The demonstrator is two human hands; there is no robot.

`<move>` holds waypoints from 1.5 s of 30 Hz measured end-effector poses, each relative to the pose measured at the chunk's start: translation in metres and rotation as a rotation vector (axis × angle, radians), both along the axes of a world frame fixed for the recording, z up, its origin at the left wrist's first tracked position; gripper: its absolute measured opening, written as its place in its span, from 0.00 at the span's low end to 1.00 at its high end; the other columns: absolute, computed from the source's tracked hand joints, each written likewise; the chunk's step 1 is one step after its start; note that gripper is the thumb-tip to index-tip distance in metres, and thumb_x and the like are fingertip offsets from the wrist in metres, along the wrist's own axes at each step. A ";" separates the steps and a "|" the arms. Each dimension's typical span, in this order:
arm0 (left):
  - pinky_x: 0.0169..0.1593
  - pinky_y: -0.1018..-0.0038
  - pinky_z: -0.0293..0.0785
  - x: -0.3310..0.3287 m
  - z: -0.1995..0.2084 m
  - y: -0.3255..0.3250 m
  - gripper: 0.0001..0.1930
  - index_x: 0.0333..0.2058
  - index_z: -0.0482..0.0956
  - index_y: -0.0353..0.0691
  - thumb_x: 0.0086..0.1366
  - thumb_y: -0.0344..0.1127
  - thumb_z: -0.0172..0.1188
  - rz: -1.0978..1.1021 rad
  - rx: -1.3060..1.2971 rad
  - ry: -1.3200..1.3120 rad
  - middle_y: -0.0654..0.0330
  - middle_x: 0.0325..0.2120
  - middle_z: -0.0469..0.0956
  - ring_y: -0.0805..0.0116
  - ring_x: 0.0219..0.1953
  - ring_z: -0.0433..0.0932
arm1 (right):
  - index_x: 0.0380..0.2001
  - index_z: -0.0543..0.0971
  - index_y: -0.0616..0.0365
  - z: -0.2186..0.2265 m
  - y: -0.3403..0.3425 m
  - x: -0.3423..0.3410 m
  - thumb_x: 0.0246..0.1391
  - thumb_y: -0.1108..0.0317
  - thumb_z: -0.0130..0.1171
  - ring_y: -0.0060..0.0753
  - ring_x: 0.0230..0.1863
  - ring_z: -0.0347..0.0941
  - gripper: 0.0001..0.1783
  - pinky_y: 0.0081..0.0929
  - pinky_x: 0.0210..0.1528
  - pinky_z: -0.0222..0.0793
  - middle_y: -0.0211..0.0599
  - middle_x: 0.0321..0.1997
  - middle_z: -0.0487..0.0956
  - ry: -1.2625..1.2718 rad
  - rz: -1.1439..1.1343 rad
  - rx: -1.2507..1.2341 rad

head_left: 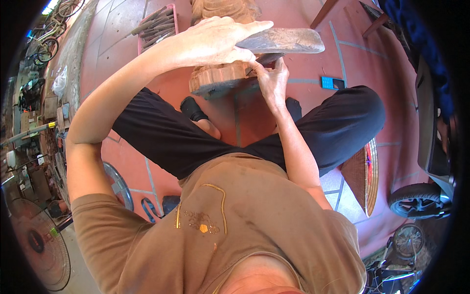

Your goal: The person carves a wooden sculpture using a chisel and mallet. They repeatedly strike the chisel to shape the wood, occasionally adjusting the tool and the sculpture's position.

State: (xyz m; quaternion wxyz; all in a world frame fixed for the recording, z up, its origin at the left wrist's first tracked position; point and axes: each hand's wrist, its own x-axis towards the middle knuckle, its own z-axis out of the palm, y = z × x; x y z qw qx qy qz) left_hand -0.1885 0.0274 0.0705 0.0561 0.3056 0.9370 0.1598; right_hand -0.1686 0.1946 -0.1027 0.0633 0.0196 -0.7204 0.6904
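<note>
My left hand (215, 41) is closed round the near end of a worn wooden mallet (289, 40), its index finger stretched along the top. The mallet's flat, pale-brown head points right. Just below it, my right hand (274, 83) pinches a dark tool that looks like a chisel (269, 58), mostly hidden by the mallet and fingers. Its lower end meets a carved wooden piece (215, 81) with a ridged edge, which lies on the floor between my feet. The carving continues beyond my left hand, where rounded folds show; my hand and forearm cover its middle.
A pink tray (172, 24) of several chisels lies at the far left. On the red tiles to the right is a blue-keyed phone (333, 83). A conical hat (362, 176) leans by my right knee, near a motorbike wheel (416, 200). A standing fan (39, 245) is at left.
</note>
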 end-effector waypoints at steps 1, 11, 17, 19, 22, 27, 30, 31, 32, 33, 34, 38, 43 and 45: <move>0.52 0.62 0.76 0.000 0.005 0.001 0.35 0.70 0.64 0.56 0.65 0.47 0.63 0.014 0.013 -0.018 0.41 0.45 0.81 0.48 0.41 0.83 | 0.40 0.76 0.63 -0.001 0.000 0.000 0.50 0.74 0.71 0.26 0.28 0.78 0.16 0.29 0.34 0.77 0.36 0.30 0.82 0.020 -0.007 -0.030; 0.48 0.56 0.77 -0.004 0.001 -0.006 0.36 0.69 0.66 0.50 0.63 0.51 0.62 0.070 0.137 0.090 0.38 0.38 0.82 0.44 0.38 0.83 | 0.43 0.75 0.61 0.003 0.004 -0.009 0.54 0.78 0.69 0.24 0.32 0.78 0.16 0.21 0.33 0.79 0.34 0.35 0.79 -0.168 -0.033 -0.287; 0.48 0.56 0.77 -0.004 0.014 0.002 0.36 0.69 0.66 0.51 0.63 0.50 0.62 0.069 0.081 -0.027 0.38 0.41 0.82 0.44 0.39 0.83 | 0.43 0.76 0.62 -0.004 0.000 -0.012 0.53 0.76 0.71 0.24 0.31 0.78 0.16 0.24 0.34 0.76 0.35 0.34 0.82 -0.013 -0.048 -0.029; 0.51 0.58 0.77 -0.005 0.024 0.005 0.38 0.70 0.61 0.48 0.64 0.47 0.63 0.044 0.126 -0.087 0.38 0.45 0.81 0.43 0.43 0.82 | 0.40 0.77 0.62 0.007 -0.002 -0.009 0.50 0.75 0.72 0.27 0.29 0.78 0.16 0.30 0.35 0.76 0.38 0.32 0.83 -0.005 -0.056 0.002; 0.53 0.59 0.76 -0.009 0.027 0.008 0.39 0.71 0.57 0.45 0.65 0.44 0.63 -0.029 0.240 -0.024 0.38 0.48 0.80 0.43 0.47 0.82 | 0.40 0.77 0.61 0.010 0.000 -0.011 0.49 0.72 0.72 0.29 0.28 0.80 0.17 0.30 0.35 0.76 0.42 0.30 0.84 0.037 -0.047 0.099; 0.48 0.56 0.78 -0.004 -0.008 -0.004 0.36 0.68 0.67 0.51 0.62 0.50 0.64 0.024 0.102 0.009 0.40 0.42 0.82 0.43 0.40 0.83 | 0.40 0.77 0.62 0.005 -0.002 -0.009 0.49 0.71 0.72 0.31 0.28 0.81 0.17 0.29 0.35 0.75 0.42 0.30 0.84 0.075 -0.053 0.139; 0.56 0.58 0.75 -0.006 0.016 0.003 0.35 0.69 0.66 0.51 0.64 0.45 0.65 0.058 0.023 -0.046 0.42 0.49 0.80 0.44 0.48 0.81 | 0.39 0.78 0.62 0.012 -0.002 -0.009 0.49 0.72 0.72 0.28 0.30 0.80 0.16 0.29 0.37 0.75 0.40 0.30 0.83 0.021 -0.047 0.118; 0.59 0.59 0.73 -0.005 0.025 0.006 0.35 0.69 0.64 0.50 0.64 0.43 0.65 0.082 0.004 -0.095 0.44 0.53 0.79 0.45 0.51 0.80 | 0.39 0.78 0.62 0.016 -0.003 -0.007 0.49 0.72 0.72 0.27 0.31 0.79 0.15 0.29 0.37 0.75 0.39 0.30 0.83 -0.021 -0.034 0.097; 0.50 0.55 0.78 -0.017 0.003 -0.004 0.35 0.67 0.69 0.50 0.63 0.51 0.65 -0.046 0.129 0.205 0.40 0.41 0.83 0.42 0.41 0.83 | 0.39 0.78 0.62 0.011 -0.003 -0.009 0.50 0.73 0.72 0.26 0.30 0.78 0.15 0.29 0.37 0.75 0.37 0.30 0.83 -0.034 -0.030 0.039; 0.51 0.56 0.78 -0.016 0.005 -0.002 0.35 0.68 0.67 0.51 0.63 0.50 0.65 -0.006 0.164 0.137 0.41 0.44 0.82 0.42 0.44 0.82 | 0.38 0.78 0.62 0.006 -0.001 -0.014 0.50 0.74 0.71 0.25 0.30 0.77 0.14 0.29 0.36 0.75 0.35 0.30 0.83 -0.046 -0.032 -0.015; 0.52 0.57 0.77 -0.015 0.009 0.001 0.35 0.68 0.66 0.51 0.64 0.48 0.65 0.033 0.199 0.070 0.42 0.47 0.80 0.43 0.46 0.81 | 0.38 0.78 0.62 0.001 0.000 -0.017 0.50 0.75 0.71 0.24 0.30 0.76 0.14 0.29 0.36 0.75 0.34 0.30 0.83 -0.057 -0.034 -0.069; 0.56 0.59 0.76 0.000 0.023 0.015 0.36 0.70 0.63 0.53 0.65 0.44 0.65 0.171 -0.004 -0.222 0.43 0.53 0.79 0.46 0.50 0.80 | 0.39 0.77 0.62 -0.005 0.004 -0.018 0.50 0.77 0.70 0.22 0.28 0.75 0.14 0.26 0.32 0.74 0.31 0.31 0.82 -0.142 -0.022 -0.194; 0.53 0.59 0.76 0.000 -0.003 -0.008 0.37 0.71 0.61 0.58 0.65 0.47 0.64 0.114 0.026 -0.096 0.47 0.45 0.82 0.53 0.37 0.82 | 0.40 0.77 0.62 0.007 0.003 -0.014 0.50 0.76 0.71 0.20 0.27 0.75 0.15 0.21 0.28 0.73 0.33 0.32 0.81 -0.224 0.018 -0.222; 0.46 0.63 0.78 0.003 0.010 -0.009 0.37 0.71 0.62 0.55 0.65 0.48 0.64 0.195 0.116 -0.162 0.49 0.41 0.82 0.59 0.35 0.82 | 0.41 0.77 0.62 0.000 0.006 -0.019 0.53 0.76 0.69 0.24 0.30 0.79 0.13 0.22 0.32 0.79 0.36 0.36 0.82 -0.187 0.048 -0.172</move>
